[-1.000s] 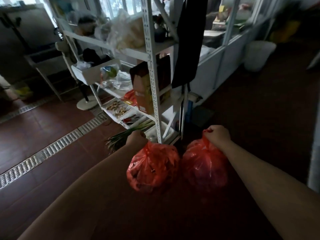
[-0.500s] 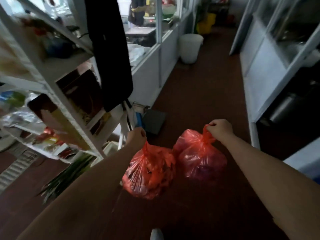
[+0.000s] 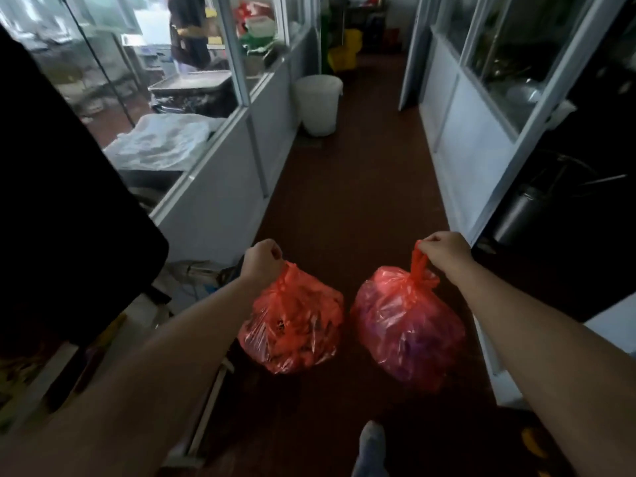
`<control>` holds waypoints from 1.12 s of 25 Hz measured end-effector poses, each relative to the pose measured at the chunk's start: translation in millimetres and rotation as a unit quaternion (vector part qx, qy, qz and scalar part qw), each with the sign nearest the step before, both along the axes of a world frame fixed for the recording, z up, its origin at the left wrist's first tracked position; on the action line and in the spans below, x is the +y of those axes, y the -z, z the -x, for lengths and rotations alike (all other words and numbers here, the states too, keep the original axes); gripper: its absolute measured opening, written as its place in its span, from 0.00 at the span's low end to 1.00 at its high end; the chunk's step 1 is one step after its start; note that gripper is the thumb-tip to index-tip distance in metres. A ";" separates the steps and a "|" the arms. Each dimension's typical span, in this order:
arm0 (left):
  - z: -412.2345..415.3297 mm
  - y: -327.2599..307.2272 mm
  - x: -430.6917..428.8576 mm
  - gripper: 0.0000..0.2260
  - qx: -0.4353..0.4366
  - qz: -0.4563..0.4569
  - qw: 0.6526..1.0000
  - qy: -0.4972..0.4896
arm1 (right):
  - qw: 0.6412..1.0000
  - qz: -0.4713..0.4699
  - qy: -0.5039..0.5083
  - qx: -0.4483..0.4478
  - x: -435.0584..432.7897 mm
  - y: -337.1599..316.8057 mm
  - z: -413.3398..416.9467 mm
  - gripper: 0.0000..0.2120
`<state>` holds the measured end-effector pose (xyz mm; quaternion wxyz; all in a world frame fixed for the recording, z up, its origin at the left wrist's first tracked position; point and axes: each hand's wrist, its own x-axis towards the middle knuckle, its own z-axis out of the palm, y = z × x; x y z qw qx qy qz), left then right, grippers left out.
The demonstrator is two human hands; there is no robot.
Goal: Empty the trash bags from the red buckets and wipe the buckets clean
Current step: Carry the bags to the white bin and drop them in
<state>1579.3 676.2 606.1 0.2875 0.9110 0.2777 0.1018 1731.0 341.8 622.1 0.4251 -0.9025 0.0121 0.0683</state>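
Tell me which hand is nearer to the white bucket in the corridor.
Left. The left hand, gripping the left red bag, is on the corridor side where the white bucket stands; the right hand, gripping the right red bag, is across near the opposite partition.

head view, forward-down along corridor

Two full red trash bags, one hanging from each of your hands.
The left bag (image 3: 292, 325) is thin, see-through red plastic, bulging with crumpled contents. Your left hand (image 3: 261, 263) grips its gathered neck from above. The right bag (image 3: 406, 328) is the same plastic with darker, purplish contents showing through, and it hangs by its twisted top from your right hand (image 3: 445, 249). They hang side by side, apart, clear of the floor (image 3: 344, 201).
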 end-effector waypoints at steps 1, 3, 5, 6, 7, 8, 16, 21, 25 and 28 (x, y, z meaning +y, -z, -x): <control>-31.3 -0.3 1.3 0.05 0.004 0.004 1.000 -0.011 | 1.000 -0.012 -0.002 0.006 -0.4 1.8 -29.3 0.06; -91.4 -3.6 5.0 0.05 0.019 0.011 1.000 -0.018 | 0.999 -0.026 -0.001 0.028 -1.1 3.4 -86.0 0.07; -145.5 -8.6 11.3 0.05 0.025 0.020 0.999 -0.028 | 0.999 -0.016 -0.018 0.048 -0.6 0.7 -140.8 0.07; -170.1 -11.2 15.5 0.05 0.021 0.026 0.999 -0.035 | 0.998 -0.016 -0.021 0.051 0.2 -1.3 -166.3 0.07; -196.7 -14.3 18.8 0.05 0.016 0.033 0.998 -0.042 | 0.998 -0.023 -0.017 0.049 1.2 -3.9 -193.9 0.07; -223.2 -17.0 21.5 0.05 0.013 0.040 0.998 -0.047 | 0.998 -0.031 -0.009 0.047 2.0 -3.7 -221.9 0.06; -440.9 -15.4 50.6 0.04 0.003 0.065 0.997 -0.036 | 0.997 -0.060 0.022 0.046 31.9 4.6 -446.8 0.07; -592.9 -10.4 90.2 0.06 0.011 0.079 0.997 -0.015 | 0.994 -0.073 0.059 0.060 70.0 4.6 -601.7 0.07; -697.3 -20.6 121.9 0.06 0.008 0.074 0.997 -0.011 | 0.992 -0.088 0.072 0.051 102.5 -13.7 -698.5 0.06; -783.0 -25.7 143.4 0.06 0.006 0.057 0.998 -0.019 | 0.989 -0.110 0.076 0.062 123.3 -14.0 -784.3 0.06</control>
